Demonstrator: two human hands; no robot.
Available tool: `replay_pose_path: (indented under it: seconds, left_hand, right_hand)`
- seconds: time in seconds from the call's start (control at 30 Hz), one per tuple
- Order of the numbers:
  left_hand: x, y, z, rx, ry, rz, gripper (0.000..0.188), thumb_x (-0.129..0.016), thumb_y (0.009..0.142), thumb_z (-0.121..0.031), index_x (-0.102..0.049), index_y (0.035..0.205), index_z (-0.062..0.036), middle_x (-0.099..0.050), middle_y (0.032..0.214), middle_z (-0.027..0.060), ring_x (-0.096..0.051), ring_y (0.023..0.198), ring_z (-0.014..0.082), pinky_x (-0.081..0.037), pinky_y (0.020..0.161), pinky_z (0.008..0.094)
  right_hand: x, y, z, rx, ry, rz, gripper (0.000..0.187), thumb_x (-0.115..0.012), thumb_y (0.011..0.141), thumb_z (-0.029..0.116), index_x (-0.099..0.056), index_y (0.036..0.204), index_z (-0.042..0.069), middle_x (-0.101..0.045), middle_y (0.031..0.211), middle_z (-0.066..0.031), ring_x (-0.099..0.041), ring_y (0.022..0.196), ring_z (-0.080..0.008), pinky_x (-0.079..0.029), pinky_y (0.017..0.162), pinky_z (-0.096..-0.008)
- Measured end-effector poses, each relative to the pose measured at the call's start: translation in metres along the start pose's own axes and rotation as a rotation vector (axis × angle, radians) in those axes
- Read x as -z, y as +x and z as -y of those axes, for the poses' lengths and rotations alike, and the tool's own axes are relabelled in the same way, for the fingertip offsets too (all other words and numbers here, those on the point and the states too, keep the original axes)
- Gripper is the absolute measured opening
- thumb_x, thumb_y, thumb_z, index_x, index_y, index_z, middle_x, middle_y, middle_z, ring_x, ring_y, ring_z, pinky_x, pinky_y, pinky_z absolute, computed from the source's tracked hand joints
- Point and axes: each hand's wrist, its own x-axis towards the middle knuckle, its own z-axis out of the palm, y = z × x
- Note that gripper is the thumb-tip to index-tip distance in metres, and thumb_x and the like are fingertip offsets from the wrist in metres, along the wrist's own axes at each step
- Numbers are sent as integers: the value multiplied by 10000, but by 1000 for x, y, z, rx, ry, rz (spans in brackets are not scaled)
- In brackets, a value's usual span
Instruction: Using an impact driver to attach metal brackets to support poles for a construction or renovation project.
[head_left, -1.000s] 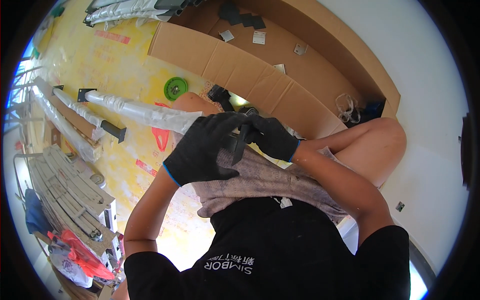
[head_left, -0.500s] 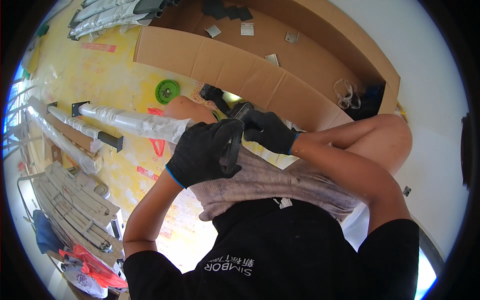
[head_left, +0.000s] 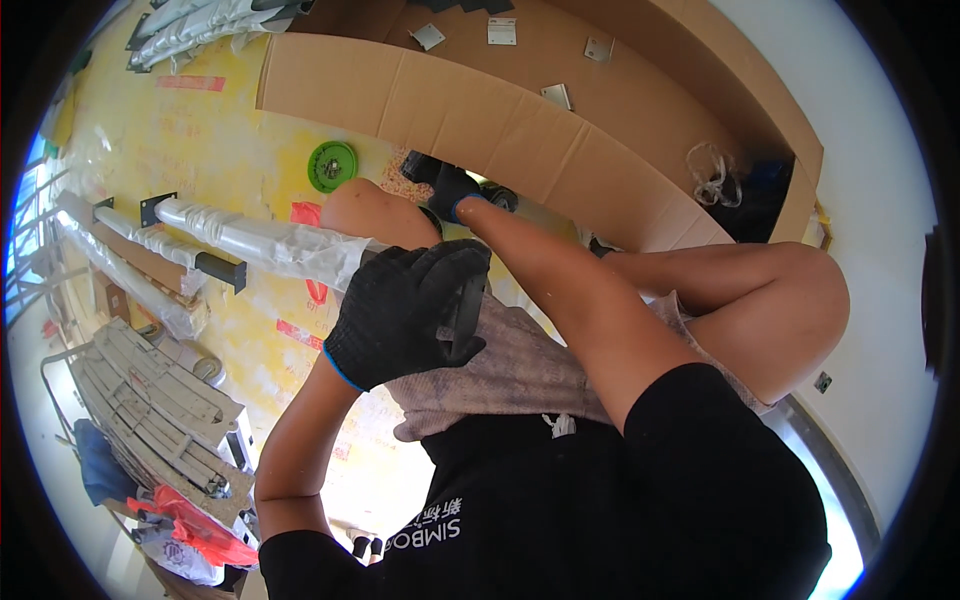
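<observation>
Matt knit gloves (head_left: 405, 310), glossy plastic-wrapped rail (head_left: 262, 240), matt brown cardboard (head_left: 480, 110).

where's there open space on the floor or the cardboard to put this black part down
Bare yellow floor lies between the green disc and the wrapped bars. The cardboard sheet is bare along its near fold. It is crowded at the black parts under the right hand and at the small plates farther back.

My right hand (head_left: 452, 188) is hemmed between my raised knee (head_left: 375, 212) and the cardboard sheet's (head_left: 470, 110) near edge; left of the knee, the plastic-wrapped bars (head_left: 260, 240) block the yellow floor (head_left: 210, 130)
</observation>
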Motion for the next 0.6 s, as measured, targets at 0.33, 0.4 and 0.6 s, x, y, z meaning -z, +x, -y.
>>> replay_pose_path:
  seconds: [0.33, 0.4, 0.6]
  left_hand:
    - [2, -8, 1, -7, -11, -30, 820, -915, 581, -348, -581, 1291, -110, -691, 1248, 104, -699, 918, 315, -534, 783, 426]
    - [0, -11, 4, -27, -24, -66, 816, -897, 599, -342, -560, 1307, -116, -681, 1257, 110, -697, 871, 318, -541, 766, 431]
    - [-3, -9, 4, -5, -39, -65, 839, -928, 552, -331, -595, 1285, -94, -694, 1238, 106, -702, 958, 313, -535, 792, 423]
  right_hand:
    - [81, -66, -9, 210, -197, 407, 694, -796, 837, 284, -543, 1459, 110, -563, 1463, -188, -550, 1342, -351, -414, 1146, -403]
    - [112, -108, 3, 238, -103, 473, 666, -775, 856, 245, -538, 1463, 106, -568, 1462, -180, -548, 1347, -343, -425, 1138, -396]
    - [185, -185, -28, 691, -158, 212, 561, -691, 921, 125, -537, 1459, 81, -594, 1442, -146, -555, 1350, -317, -448, 1130, -387]
